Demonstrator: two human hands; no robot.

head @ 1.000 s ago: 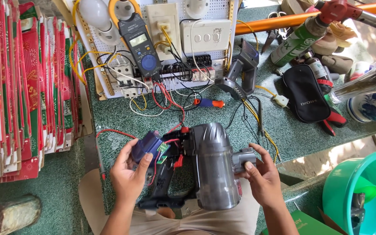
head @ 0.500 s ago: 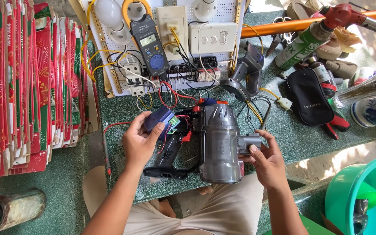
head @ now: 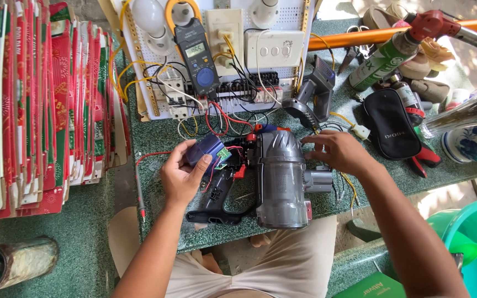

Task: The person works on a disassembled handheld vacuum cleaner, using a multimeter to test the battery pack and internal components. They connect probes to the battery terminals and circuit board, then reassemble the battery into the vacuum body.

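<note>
Gripping a blue battery pack (head: 206, 150), left fingers (head: 201, 165) wrap it.

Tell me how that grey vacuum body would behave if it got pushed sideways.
The grey vacuum body looks rigid and fairly heavy. Its rounded barrel might rock, though the black handle lying flat probably stops rolling. Attached red wires would likely tug.

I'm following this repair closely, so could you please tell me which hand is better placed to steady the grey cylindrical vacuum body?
Probably the right hand: it hovers open at the upper right edge of the grey cylindrical vacuum body, while the left hand is occupied gripping the small blue battery block.
</note>
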